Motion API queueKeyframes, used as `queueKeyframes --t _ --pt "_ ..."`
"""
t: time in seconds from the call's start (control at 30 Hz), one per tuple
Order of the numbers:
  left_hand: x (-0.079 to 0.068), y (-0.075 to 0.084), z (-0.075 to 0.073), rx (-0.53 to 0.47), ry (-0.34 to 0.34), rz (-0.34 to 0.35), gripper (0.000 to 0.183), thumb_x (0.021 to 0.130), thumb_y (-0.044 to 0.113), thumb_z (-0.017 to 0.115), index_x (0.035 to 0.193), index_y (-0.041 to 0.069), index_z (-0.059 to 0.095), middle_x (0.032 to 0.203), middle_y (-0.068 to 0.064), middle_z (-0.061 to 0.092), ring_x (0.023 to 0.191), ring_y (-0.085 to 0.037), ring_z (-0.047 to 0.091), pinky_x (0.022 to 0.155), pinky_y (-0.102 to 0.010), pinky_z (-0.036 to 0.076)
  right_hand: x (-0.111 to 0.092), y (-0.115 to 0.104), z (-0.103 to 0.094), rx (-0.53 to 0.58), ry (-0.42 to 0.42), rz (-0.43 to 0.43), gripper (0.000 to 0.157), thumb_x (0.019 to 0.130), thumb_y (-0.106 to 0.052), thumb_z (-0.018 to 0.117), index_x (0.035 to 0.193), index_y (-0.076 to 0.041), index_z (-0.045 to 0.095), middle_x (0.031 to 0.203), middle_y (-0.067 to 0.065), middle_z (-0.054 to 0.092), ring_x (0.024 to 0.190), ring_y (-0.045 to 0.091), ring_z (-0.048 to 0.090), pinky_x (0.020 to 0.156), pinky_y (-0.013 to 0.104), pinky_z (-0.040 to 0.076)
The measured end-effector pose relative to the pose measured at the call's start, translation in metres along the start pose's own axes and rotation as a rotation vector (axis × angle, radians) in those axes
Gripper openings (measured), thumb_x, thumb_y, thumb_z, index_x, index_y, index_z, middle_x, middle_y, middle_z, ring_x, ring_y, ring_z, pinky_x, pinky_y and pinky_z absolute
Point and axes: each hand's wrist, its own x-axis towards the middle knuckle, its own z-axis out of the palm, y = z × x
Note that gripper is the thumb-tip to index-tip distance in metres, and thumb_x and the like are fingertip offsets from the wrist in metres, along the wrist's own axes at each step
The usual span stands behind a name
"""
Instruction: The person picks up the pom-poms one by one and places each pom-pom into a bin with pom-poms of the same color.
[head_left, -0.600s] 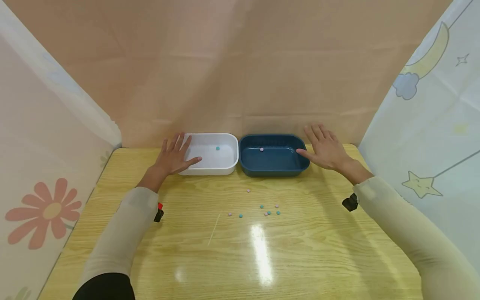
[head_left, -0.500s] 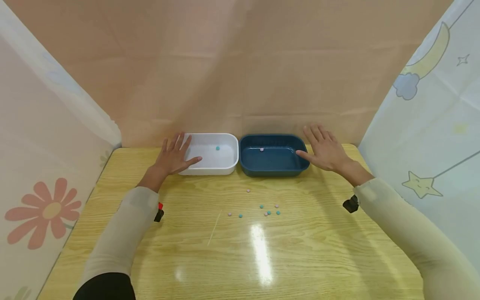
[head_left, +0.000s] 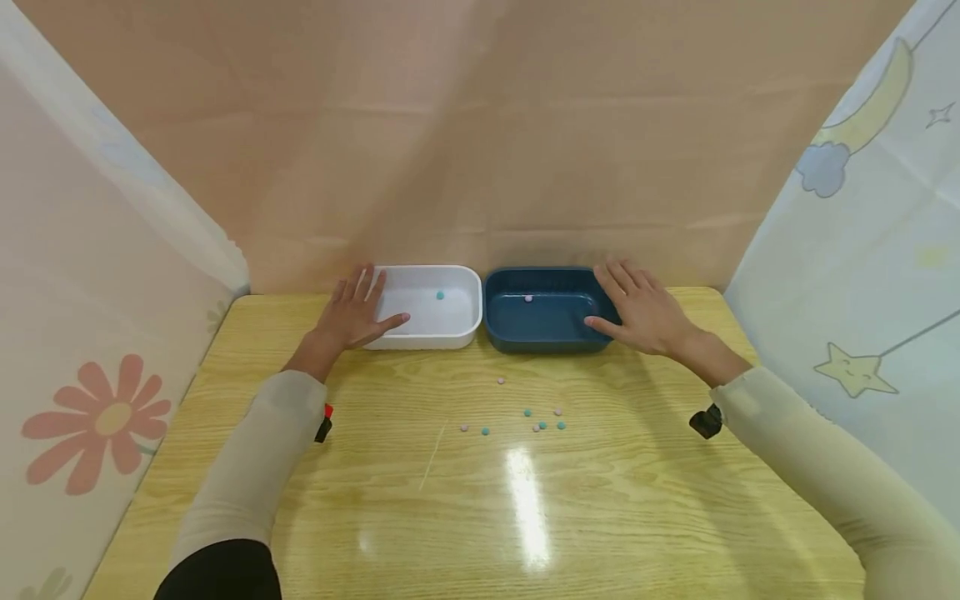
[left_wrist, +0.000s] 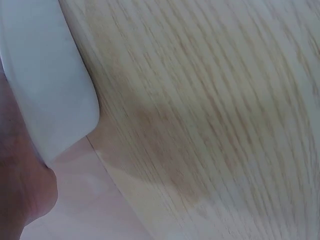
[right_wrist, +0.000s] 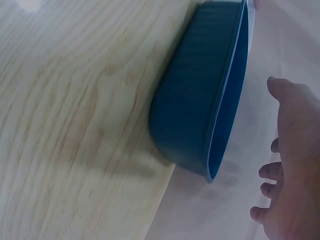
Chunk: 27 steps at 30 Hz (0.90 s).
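A white rectangular bin [head_left: 431, 342] stands beside a dark blue bin [head_left: 551, 345] at the back of the table. My left hand [head_left: 351, 315], fingers spread, is at the white bin's left end. In the left wrist view that hand [left_wrist: 27, 180] overlaps the bin's rim, but contact is unclear. Over the blue bin's right end is my right hand [head_left: 648, 317], holding nothing; the right wrist view shows the hand [right_wrist: 297, 150] apart from the rim. One small teal bead-like piece [head_left: 440, 295] lies in the white bin, one pink piece [head_left: 528, 297] in the blue.
Several tiny pink and teal pieces [head_left: 542, 425] lie scattered on the wooden table [head_left: 390, 517] in front of the bins. A tan cloth backdrop [head_left: 480, 167] rises close behind the bins. Patterned cloth walls [head_left: 855, 292] flank both sides.
My right hand has moved left and slightly nearer, from beside the blue bin to over its right end. The left hand keeps its place; the head view has shifted a little.
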Motion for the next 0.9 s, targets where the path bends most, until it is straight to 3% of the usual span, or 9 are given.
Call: queueKeyframes --t 0.37,0.6,0.9 --pt "0.001 0.0 0.001 -0.005 -0.012 -0.014 0.106 0.102 0.077 0.031 0.169 0.005 -0.008 0.175 -0.018 -0.019 0.162 -0.038 -0.018 0.13 -0.056 -0.006 -0.001 -0.026 0.002 0.031 0.048 -0.092 0.091 0.099 -0.052 0.07 0.165 -0.002 0.033 0.167 0.025 0.036 0.154 0.046 0.032 0.122 0.066 0.028" --pt "0.0 0.0 0.002 -0.003 -0.016 -0.029 0.105 0.102 0.076 0.032 0.169 0.005 -0.008 0.175 -0.017 -0.019 0.162 -0.038 -0.017 0.131 -0.056 -0.005 -0.004 -0.038 0.005 0.084 0.096 -0.169 0.086 0.099 -0.053 0.07 0.162 -0.002 0.04 0.159 0.024 0.047 0.144 0.045 0.044 0.112 0.068 0.04" --pt "0.003 0.001 0.002 0.009 -0.018 -0.025 0.107 0.101 0.079 0.029 0.169 0.006 -0.008 0.175 -0.017 -0.02 0.163 -0.037 -0.017 0.131 -0.055 -0.005 -0.009 -0.058 0.007 0.131 0.154 -0.246 0.078 0.097 -0.044 0.076 0.155 0.001 0.05 0.146 0.021 0.059 0.131 0.041 0.054 0.101 0.062 0.049"
